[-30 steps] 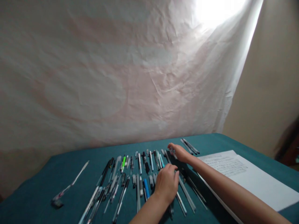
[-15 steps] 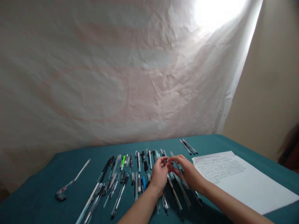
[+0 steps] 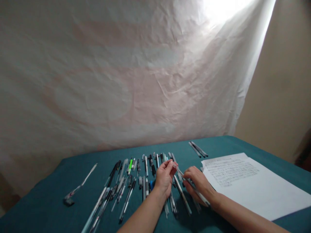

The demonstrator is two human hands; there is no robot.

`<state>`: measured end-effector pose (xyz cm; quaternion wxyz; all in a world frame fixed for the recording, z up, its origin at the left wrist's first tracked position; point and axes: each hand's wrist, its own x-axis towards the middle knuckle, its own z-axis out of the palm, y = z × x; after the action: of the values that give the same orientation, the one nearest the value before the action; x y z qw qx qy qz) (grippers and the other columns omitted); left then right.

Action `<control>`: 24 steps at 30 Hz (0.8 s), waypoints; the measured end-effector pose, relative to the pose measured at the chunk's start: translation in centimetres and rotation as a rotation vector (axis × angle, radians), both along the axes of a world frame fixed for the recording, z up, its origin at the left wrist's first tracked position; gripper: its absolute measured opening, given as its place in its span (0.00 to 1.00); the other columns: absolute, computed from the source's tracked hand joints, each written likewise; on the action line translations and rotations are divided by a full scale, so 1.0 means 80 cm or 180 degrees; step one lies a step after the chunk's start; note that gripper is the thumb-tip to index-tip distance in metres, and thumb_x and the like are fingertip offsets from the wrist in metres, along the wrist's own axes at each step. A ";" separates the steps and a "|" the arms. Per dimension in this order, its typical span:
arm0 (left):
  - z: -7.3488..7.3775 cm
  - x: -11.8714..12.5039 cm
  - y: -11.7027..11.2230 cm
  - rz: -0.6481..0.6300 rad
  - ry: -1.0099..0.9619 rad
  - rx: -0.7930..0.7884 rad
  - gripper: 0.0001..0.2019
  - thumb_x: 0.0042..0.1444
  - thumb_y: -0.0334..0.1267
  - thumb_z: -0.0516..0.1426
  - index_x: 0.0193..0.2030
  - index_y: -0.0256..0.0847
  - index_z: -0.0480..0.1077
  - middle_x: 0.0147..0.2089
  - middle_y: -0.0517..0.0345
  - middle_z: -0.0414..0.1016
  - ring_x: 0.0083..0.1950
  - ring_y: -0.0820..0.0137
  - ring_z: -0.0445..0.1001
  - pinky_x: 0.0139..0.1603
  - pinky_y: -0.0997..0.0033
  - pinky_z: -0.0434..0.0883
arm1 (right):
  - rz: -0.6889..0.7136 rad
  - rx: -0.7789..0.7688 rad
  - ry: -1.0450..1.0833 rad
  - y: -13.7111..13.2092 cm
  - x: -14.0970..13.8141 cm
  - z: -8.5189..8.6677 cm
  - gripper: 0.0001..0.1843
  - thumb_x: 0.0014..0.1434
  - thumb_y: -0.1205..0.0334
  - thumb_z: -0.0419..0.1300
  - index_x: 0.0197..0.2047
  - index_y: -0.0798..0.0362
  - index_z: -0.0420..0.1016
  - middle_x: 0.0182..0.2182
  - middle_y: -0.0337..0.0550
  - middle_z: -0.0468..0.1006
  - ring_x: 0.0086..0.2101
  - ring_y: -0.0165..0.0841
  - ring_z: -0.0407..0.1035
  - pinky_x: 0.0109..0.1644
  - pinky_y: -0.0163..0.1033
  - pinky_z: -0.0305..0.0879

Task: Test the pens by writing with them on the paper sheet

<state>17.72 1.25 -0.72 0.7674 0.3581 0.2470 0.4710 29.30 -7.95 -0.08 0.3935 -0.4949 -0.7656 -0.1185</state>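
Observation:
My right hand (image 3: 197, 183) is wrapped round the barrel of a slim, clear-looking pen (image 3: 202, 198). The pen slants from upper left to lower right, its lower end sticking out beneath the palm. At its upper end, the thumb and fingers of my left hand (image 3: 165, 178) are pinched together on the tip; whether a cap is there I cannot make out. Under and around both hands lie many pens, among them a white pen (image 3: 182, 195) just below the right fingers. A blue pen (image 3: 152, 185) is partly hidden by my left wrist.
Loose pens lie in rows to the left, including a bright green highlighter (image 3: 130, 166). Several slim pens (image 3: 198, 149) rest at the back right. Handwritten paper sheets (image 3: 252, 184) cover the right side. A correction-tape-like object with a white strip (image 3: 69, 201) sits far left on the green cloth (image 3: 48, 187).
My right hand has drawn slightly down and right, tilting the pen lower. My left fingers now pinch at the pen's upper end. The view has shifted a little.

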 end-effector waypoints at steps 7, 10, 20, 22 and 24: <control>0.001 0.000 -0.003 -0.0097 -0.0086 -0.0028 0.11 0.45 0.36 0.60 0.36 0.35 0.67 0.34 0.53 0.74 0.35 0.73 0.73 0.41 0.72 0.69 | -0.0065 -0.0042 0.0083 0.007 0.002 -0.004 0.05 0.53 0.70 0.51 0.33 0.51 0.60 0.28 0.41 0.69 0.29 0.32 0.62 0.35 0.39 0.59; 0.002 -0.001 -0.005 -0.0164 -0.0119 -0.0045 0.11 0.46 0.35 0.60 0.36 0.35 0.67 0.34 0.52 0.74 0.35 0.72 0.73 0.42 0.70 0.69 | -0.0103 0.0008 0.0098 0.009 0.003 -0.006 0.05 0.54 0.70 0.51 0.34 0.51 0.61 0.28 0.41 0.70 0.30 0.32 0.63 0.35 0.39 0.59; 0.003 0.001 -0.009 -0.0248 -0.0238 -0.0107 0.11 0.46 0.36 0.60 0.35 0.33 0.67 0.33 0.52 0.74 0.33 0.73 0.73 0.37 0.75 0.69 | 0.0056 0.0518 -0.0371 0.015 0.008 -0.011 0.17 0.54 0.71 0.54 0.48 0.51 0.64 0.33 0.44 0.73 0.31 0.31 0.65 0.34 0.38 0.61; 0.001 0.001 -0.009 -0.0200 -0.0228 -0.0102 0.11 0.46 0.36 0.60 0.35 0.33 0.67 0.32 0.52 0.74 0.33 0.73 0.72 0.37 0.75 0.68 | 0.0070 0.0564 -0.0446 0.017 0.008 -0.013 0.18 0.54 0.72 0.54 0.49 0.52 0.63 0.33 0.44 0.73 0.31 0.31 0.65 0.34 0.38 0.61; 0.000 0.002 -0.009 -0.0143 -0.0216 -0.0124 0.11 0.46 0.36 0.60 0.35 0.33 0.67 0.32 0.51 0.74 0.33 0.73 0.72 0.36 0.75 0.68 | 0.0070 0.0587 -0.0523 0.019 0.008 -0.013 0.19 0.54 0.73 0.54 0.49 0.53 0.63 0.33 0.45 0.73 0.32 0.32 0.65 0.35 0.38 0.61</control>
<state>17.85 0.51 -0.69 0.7926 0.3323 0.2219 0.4606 29.94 -6.42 -1.10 0.3745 -0.4368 -0.7866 -0.2242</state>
